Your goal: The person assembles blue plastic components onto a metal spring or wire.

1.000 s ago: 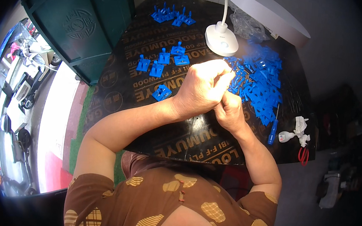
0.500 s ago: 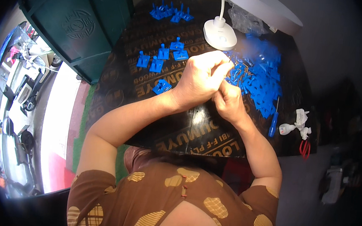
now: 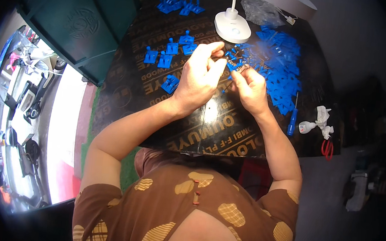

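A small blue plastic piece [image 3: 232,68] sits at the fingertips of my right hand [image 3: 253,91], whose thumb and forefinger are pinched together. My left hand [image 3: 199,78] is just to its left, thumb apart from the forefinger, and no object shows clearly in it. Both hands hover over the dark printed board tabletop [image 3: 201,134]. Right beyond them spreads a heap of flat blue plastic parts [image 3: 280,75], with small blue pieces and metal screws [image 3: 256,59] along its left side. Several blue assembled pieces [image 3: 164,59] stand to the left of my left hand.
More upright blue pieces [image 3: 180,5] are grouped at the far left. A white lamp base [image 3: 232,27] stands beyond my hands, beside a clear plastic bag [image 3: 261,11]. On the right lie a blue-handled screwdriver [image 3: 292,123], a white bulb-shaped item [image 3: 306,127] and a red loop [image 3: 327,149].
My hands were pressed together and have moved apart. The left fingers have loosened and spread, and the blue piece now shows at my right fingertips. The whole view has shifted slightly.
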{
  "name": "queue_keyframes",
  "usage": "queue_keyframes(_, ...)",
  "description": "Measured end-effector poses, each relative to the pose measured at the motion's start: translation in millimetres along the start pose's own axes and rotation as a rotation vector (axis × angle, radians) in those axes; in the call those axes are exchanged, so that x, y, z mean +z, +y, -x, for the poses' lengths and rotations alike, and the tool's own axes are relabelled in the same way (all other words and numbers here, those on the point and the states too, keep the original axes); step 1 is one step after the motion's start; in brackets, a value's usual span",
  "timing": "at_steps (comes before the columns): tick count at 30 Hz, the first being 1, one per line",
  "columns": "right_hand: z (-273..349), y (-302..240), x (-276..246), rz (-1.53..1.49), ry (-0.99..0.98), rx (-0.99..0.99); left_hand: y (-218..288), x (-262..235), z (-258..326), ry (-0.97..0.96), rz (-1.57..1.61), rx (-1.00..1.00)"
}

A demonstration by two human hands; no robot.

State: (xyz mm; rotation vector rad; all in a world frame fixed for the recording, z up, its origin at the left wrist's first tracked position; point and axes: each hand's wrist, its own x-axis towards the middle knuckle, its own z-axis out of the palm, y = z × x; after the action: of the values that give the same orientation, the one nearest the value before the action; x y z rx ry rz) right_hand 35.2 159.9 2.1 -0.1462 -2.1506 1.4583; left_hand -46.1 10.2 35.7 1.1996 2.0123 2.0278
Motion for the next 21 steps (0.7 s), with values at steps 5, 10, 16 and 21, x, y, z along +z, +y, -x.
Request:
queue_keyframes(5,0.0,-13.9,-7.1,-0.283,0.088,0.172,-10.1,-7.6,16.0,-0.099,-0.159,-0.133)
queue_keyframes(10,1.0,-19.0,-5.8,-0.439,0.124,0.173,-15.9,-9.5,24.2,-0.313,-0.224,-0.315)
queue_keyframes(16,4.1,-16.8,-4.8,-0.462,0.090,0.123,-23.4,-7.7,34.7,-0.361,0.067,-0.468)
queue_keyframes(21,6.8,-21.0,-2.8,-0.393,0.065,0.122,-22.4,-7.8,36.3,-0.334,0.158,-0.520)
